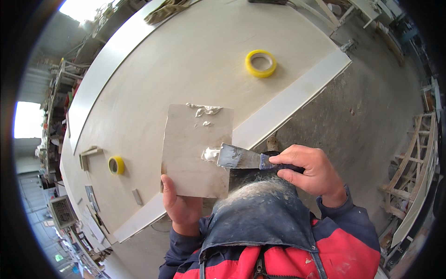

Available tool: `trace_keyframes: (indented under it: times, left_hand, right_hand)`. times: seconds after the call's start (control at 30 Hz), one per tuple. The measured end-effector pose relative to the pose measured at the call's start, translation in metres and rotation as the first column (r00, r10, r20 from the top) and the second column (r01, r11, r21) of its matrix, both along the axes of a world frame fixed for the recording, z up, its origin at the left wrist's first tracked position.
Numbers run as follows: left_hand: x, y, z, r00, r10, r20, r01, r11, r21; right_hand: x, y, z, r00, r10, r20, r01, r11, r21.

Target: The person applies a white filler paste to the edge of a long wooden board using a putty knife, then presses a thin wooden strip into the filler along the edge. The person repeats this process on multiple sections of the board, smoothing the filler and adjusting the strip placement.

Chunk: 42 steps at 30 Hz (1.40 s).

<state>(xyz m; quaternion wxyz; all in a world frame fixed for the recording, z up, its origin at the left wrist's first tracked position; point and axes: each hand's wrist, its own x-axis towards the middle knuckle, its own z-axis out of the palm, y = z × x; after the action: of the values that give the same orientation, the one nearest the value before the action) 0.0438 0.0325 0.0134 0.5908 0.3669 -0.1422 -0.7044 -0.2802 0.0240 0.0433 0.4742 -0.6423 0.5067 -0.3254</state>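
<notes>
With its thumb on the lower left corner, my left hand (pixel 179 203) grips a flat beige board (pixel 190 144), held up in front of me. Dabs of white paste (pixel 207 110) sit along the board's far edge, and another blob (pixel 210 154) lies near its right side. My right hand (pixel 310 168) is closed round the dark handle of a putty knife (pixel 239 156). The wide, paste-smeared blade reaches over the board's right edge, its tip at the blob. The fingers of my left hand under the board are hidden.
A large pale table (pixel 186 65) with white edge strips (pixel 292 100) stands ahead. On it are a yellow tape roll (pixel 261 63), a second tape roll (pixel 116 165), a small grey block (pixel 137 196) and a bunched cloth (pixel 166 11). Wooden frames (pixel 409 162) stand at the right.
</notes>
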Motion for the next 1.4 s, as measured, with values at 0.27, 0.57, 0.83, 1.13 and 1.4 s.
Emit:
trace_keyframes:
  times: [0.27,0.57,0.83,1.13,1.4]
  left_hand:
    - [0.053,-0.008,-0.014,0.984,0.13,0.122,-0.119,0.988,-0.095]
    - [0.069,0.002,0.029,0.988,0.025,0.152,-0.013,0.997,-0.076]
    - [0.092,0.002,0.05,0.927,0.033,0.375,-0.061,0.996,0.062]
    - [0.076,0.002,0.064,0.918,0.065,0.391,-0.09,0.995,0.045]
    - [0.076,0.002,0.064,0.92,0.103,0.378,-0.134,0.989,0.055]
  right_hand:
    - [0.052,0.011,0.011,0.939,-0.104,-0.328,0.016,0.966,-0.26]
    - [-0.079,0.025,-0.11,0.152,-0.829,0.538,0.661,0.49,0.568]
    - [-0.059,-0.031,-0.174,-0.113,-0.847,0.519,0.726,0.286,0.626]
    - [-0.047,-0.05,-0.191,-0.049,-0.894,0.446,0.828,0.213,0.519]
    - [-0.017,-0.033,-0.2,-0.034,-0.916,0.4,0.84,0.191,0.508]
